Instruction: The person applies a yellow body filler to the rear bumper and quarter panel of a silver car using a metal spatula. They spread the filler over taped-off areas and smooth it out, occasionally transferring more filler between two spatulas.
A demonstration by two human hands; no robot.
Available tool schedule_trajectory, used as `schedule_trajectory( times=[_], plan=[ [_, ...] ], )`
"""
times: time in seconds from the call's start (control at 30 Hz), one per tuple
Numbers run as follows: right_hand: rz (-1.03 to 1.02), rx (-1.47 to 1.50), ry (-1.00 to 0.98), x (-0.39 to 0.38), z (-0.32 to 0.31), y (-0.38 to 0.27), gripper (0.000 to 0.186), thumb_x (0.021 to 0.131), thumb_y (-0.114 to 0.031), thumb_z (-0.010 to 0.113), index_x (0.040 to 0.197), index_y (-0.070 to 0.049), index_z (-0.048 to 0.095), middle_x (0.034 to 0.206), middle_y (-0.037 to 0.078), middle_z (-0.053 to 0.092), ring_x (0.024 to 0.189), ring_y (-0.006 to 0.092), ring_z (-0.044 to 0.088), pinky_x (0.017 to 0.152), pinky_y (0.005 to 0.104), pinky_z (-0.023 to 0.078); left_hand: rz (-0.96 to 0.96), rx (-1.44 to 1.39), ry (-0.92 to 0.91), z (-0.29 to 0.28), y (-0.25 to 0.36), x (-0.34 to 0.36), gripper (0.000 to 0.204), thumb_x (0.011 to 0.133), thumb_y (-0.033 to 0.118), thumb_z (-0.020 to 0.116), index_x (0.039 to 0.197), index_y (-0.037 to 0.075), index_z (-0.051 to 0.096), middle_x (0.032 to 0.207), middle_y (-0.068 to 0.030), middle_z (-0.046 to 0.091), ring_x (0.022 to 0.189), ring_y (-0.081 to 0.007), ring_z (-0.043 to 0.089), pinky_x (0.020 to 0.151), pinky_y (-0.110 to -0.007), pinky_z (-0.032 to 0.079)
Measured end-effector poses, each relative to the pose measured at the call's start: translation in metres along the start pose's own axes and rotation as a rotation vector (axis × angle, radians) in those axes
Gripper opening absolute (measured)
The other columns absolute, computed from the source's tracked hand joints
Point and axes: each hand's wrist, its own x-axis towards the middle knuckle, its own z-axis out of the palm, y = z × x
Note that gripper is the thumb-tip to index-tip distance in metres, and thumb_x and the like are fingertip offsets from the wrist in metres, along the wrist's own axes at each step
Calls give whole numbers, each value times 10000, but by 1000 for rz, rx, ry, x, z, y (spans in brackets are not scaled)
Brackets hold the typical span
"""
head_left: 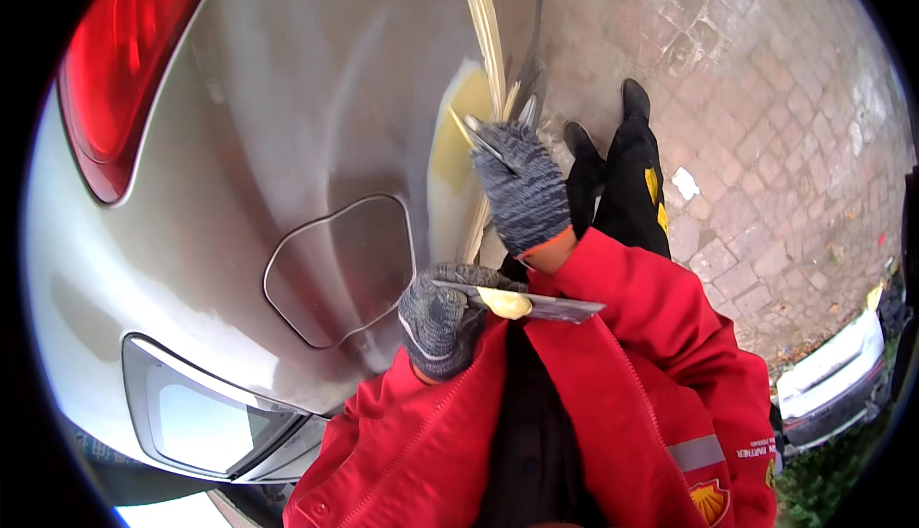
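Just to the lower right of the fuel flap (pixel 340 269), my left hand (pixel 440 325) has its fingers clasped on one end of a flat plate (pixel 560 309), a putty lump (pixel 507 304) beside them; the plate's long axis runs crosswise, free end pointing away from the flap. Up and right of the flap, my right hand (pixel 522 185)'s fingers grip a thin spreader (pixel 460 127), its edge jutting past them, slanting upward.

We're outdoors in a street or yard: stone paving (pixel 756 135) at two o'clock, car (pixel 201 260) at nine, greenery (pixel 825 478) at four.
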Motion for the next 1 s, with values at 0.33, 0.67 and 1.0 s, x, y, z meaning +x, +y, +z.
schedule_trajectory(
  times=[0.33, 0.67, 1.0],
  plan=[
    [417, 422, 59, 82, -33, 34, 269, 933, -86, 589, 1186, -21, 654, 1020, 42, 671, 864, 114, 608, 789, 253, 494, 141, 137, -7, 13, -25, 13, 487, 917, 363, 567, 941, -123, 545, 797, -260, 674, 685, -316, 683, 662, -383, 572],
    [68, 76, 150, 67, -3, 12, 267, 874, -56, 628, 1135, -12, 664, 1023, 122, 634, 945, 244, 608, 874, 324, 472, -12, -58, -76, -3, -32, 4, 626, 914, 438, 611, 1065, -169, 579, 944, -276, 684, 863, -328, 693, 792, -366, 555],
    [6, 137, -23, 32, -31, 17, 249, 921, -86, 604, 1157, -41, 667, 1091, 117, 662, 1033, 233, 615, 941, 326, 469, -14, -110, -233, -2, -17, 7, 691, 919, 485, 579, 1035, -197, 584, 929, -341, 657, 822, -414, 690, 796, -471, 566]
  ],
)
